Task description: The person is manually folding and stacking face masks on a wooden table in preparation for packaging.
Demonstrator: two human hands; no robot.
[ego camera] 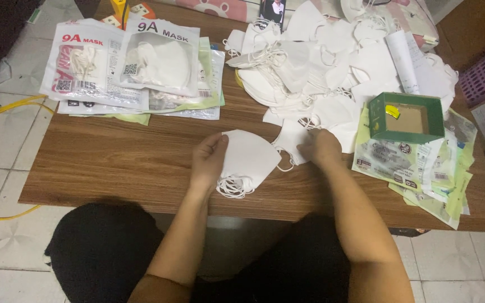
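Observation:
A small stack of folded white face masks (249,160) lies on the wooden table (119,163) in front of me, ear loops hanging at its near edge. My left hand (209,158) grips the stack's left side. My right hand (320,147) rests with fingers curled on another white mask (292,139) at the near edge of a big loose heap of white masks (321,67).
Sealed mask packets (130,67) are stacked at the table's back left. A green open cardboard box (406,116) sits on a pile of flat empty packets (422,168) at the right. A phone (273,11) stands at the back. A yellow cable (7,106) runs over the tiled floor.

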